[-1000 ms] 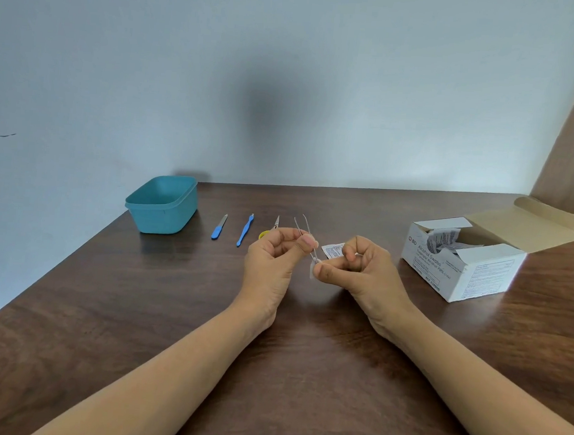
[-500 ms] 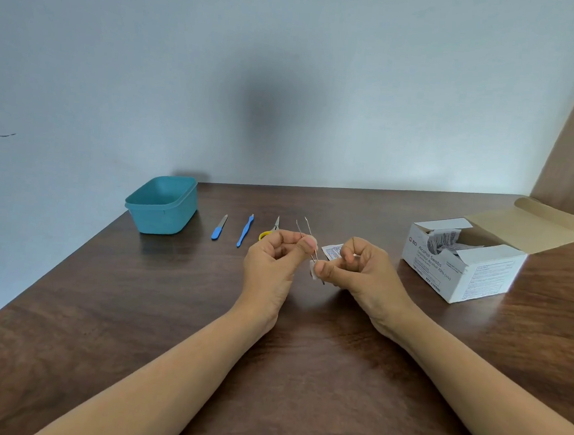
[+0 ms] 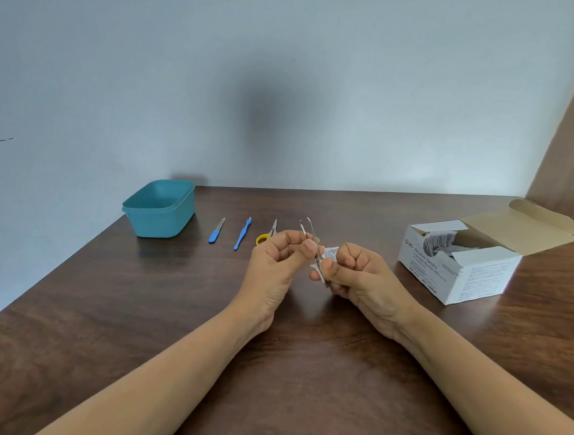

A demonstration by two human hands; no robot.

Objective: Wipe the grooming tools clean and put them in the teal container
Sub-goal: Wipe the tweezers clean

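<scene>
Head view — left hand (image 3: pixel 275 261) pinches the tweezers (image 3: pixel 312 231); right hand (image 3: pixel 360 274), at its three o'clock, clamps a wipe (image 3: pixel 313 265) round them.

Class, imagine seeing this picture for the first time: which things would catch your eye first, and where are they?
The two hands at the centre draw the eye: the left hand holds metal tweezers while the right hand pinches a white wipe round their lower end. Next comes the teal container, back left, with three small tools in a row beside it. An open alcohol swab box stands at the right.
</scene>
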